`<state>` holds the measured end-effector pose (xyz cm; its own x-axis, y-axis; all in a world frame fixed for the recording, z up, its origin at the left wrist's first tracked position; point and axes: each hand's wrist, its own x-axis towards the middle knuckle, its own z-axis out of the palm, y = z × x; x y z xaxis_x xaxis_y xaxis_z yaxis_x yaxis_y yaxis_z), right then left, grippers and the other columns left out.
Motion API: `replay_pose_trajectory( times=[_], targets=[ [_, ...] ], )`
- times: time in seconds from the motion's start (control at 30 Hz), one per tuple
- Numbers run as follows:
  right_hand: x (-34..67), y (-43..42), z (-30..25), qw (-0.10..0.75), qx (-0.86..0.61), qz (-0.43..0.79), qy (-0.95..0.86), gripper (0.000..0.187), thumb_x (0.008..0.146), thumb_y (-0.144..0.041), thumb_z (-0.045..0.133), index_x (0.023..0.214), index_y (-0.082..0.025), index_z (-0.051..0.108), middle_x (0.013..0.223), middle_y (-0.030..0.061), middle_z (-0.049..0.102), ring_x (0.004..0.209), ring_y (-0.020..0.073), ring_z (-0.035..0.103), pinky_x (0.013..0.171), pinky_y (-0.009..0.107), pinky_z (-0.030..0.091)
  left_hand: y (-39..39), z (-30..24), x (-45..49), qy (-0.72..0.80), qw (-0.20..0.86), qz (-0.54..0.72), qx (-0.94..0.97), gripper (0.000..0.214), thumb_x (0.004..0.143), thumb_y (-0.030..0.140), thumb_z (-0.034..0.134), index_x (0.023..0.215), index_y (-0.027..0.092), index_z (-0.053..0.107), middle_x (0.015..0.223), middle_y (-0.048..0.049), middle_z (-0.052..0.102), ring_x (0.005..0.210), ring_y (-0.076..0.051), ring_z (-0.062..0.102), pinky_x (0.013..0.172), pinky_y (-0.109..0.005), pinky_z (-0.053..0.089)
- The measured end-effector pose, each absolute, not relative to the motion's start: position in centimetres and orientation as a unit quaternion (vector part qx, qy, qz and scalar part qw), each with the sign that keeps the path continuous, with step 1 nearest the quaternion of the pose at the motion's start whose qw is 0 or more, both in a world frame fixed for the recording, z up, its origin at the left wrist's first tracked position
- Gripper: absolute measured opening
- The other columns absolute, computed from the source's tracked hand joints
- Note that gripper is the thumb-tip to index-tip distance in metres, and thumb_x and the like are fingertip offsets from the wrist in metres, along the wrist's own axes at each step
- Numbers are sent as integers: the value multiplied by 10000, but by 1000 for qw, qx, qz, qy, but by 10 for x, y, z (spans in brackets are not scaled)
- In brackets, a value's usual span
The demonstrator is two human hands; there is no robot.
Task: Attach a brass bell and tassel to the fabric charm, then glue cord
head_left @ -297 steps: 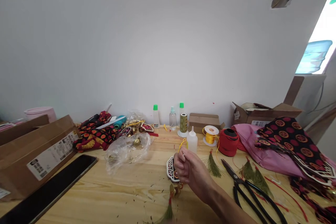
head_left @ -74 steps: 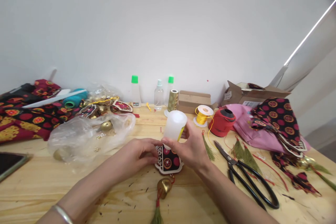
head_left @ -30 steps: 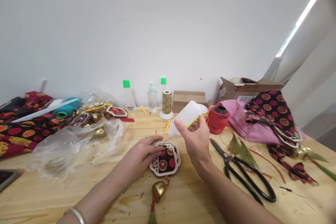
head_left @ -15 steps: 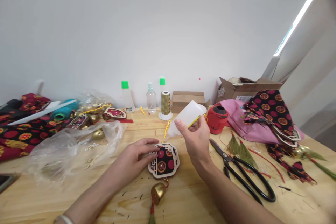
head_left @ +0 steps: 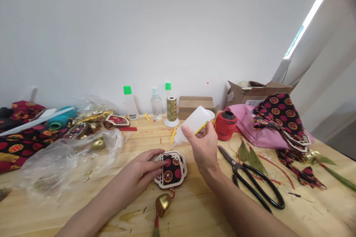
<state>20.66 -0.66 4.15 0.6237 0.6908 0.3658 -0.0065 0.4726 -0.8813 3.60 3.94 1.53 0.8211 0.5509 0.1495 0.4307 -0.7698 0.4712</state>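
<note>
In my right hand (head_left: 204,148) I grip a whitish translucent plastic bottle (head_left: 194,120), held tilted above the table with its lower end toward the left. A yellow strip runs along its side under my fingers. My left hand (head_left: 146,168) lies with fingers stretched over the left part of a flat ornament (head_left: 174,172), which has a pale wooden frame and dark patterned cloth. Below the ornament, a red cord joins it to a gold bell (head_left: 163,203) with a red and green tassel (head_left: 156,226). A yellow looped cord (head_left: 174,134) shows behind the ornament.
Black-handled scissors (head_left: 250,177) and green tassels (head_left: 251,157) lie on the right. Behind stand a red spool (head_left: 226,126), a gold thread spool (head_left: 171,109), a clear spray bottle (head_left: 156,105) and cardboard boxes (head_left: 196,107). Plastic bags (head_left: 55,163) and patterned cloth (head_left: 22,152) cover the left.
The whole view has shifted a little, so things sit slightly further left. My left fingers reach a little less far over the ornament's top. The bottle stays tilted in my right hand.
</note>
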Motion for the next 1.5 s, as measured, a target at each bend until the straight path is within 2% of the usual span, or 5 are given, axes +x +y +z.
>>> replay_pose_trajectory(
  times=[0.3, 0.47, 0.7, 1.17, 1.5],
  targets=[
    [209, -6, 42, 775, -464, 218, -368, 301, 623, -264, 663, 816, -187, 446, 749, -6, 625, 668, 130, 601, 575, 233, 493, 39, 15, 37, 256, 221, 135, 931, 314, 839, 277, 362, 1094, 329, 537, 1226, -5, 454, 1127, -186, 412, 949, -316, 348],
    [209, -7, 42, 783, -456, 223, -361, 301, 623, -250, 667, 818, -182, 449, 740, -14, 623, 660, 118, 599, 576, 219, 492, 40, 17, 39, 283, 259, 158, 910, 291, 820, 331, 407, 1069, 318, 558, 1211, -2, 469, 1111, -186, 434, 937, -318, 369],
    [209, -7, 44, 788, -451, 227, -352, 299, 619, -248, 672, 815, -178, 457, 725, -21, 614, 645, 110, 591, 569, 211, 488, 43, 17, 47, 316, 240, 176, 901, 249, 784, 386, 455, 921, 293, 641, 1187, -8, 503, 1097, -206, 454, 931, -361, 379],
    [212, -7, 43, 794, -448, 225, -345, 321, 622, -262, 672, 852, -169, 469, 745, -8, 619, 663, 121, 587, 587, 225, 477, 42, 12, 34, 257, 167, 146, 941, 283, 817, 337, 414, 1059, 352, 559, 1241, -7, 459, 1128, -207, 423, 931, -353, 377],
    [214, -5, 42, 809, -419, 235, -339, 317, 620, -244, 678, 850, -173, 471, 733, -28, 602, 649, 98, 574, 590, 204, 478, 43, 10, 33, 258, 181, 161, 935, 274, 803, 344, 440, 1044, 347, 572, 1219, 1, 483, 1108, -208, 445, 919, -340, 392]
  ],
)
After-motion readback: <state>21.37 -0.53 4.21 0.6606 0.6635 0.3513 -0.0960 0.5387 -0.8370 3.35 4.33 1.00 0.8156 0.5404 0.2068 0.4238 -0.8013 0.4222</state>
